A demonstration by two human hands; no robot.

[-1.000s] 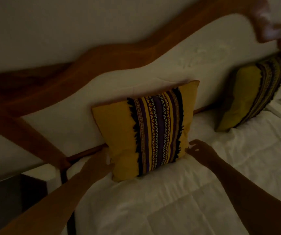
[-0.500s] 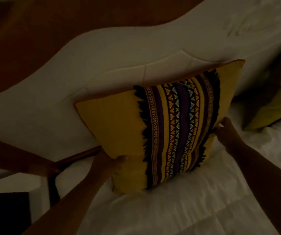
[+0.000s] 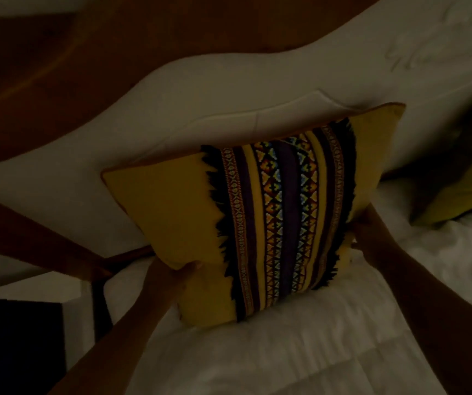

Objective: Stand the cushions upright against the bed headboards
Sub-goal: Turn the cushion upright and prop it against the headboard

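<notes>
Now my left hand [image 3: 172, 276] and right hand [image 3: 367, 232] both clasp the yellow patterned cushion [image 3: 246, 212] by its sides. If I let go early, I think it flops forward off the padded headboard [image 3: 229, 89].

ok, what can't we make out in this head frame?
- Left hand fingers: behind the yellow cushion with the patterned stripe.
- Right hand: mostly lost in shadow at the cushion's edge.
- Second yellow cushion: dark, cut by the right edge.
- Cushion's contact with the white padded headboard: hidden.

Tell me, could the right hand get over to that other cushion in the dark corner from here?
Probably yes. The right hand grips the striped cushion, but only bare white bedding lies between it and the second cushion; it must let go first.
</notes>
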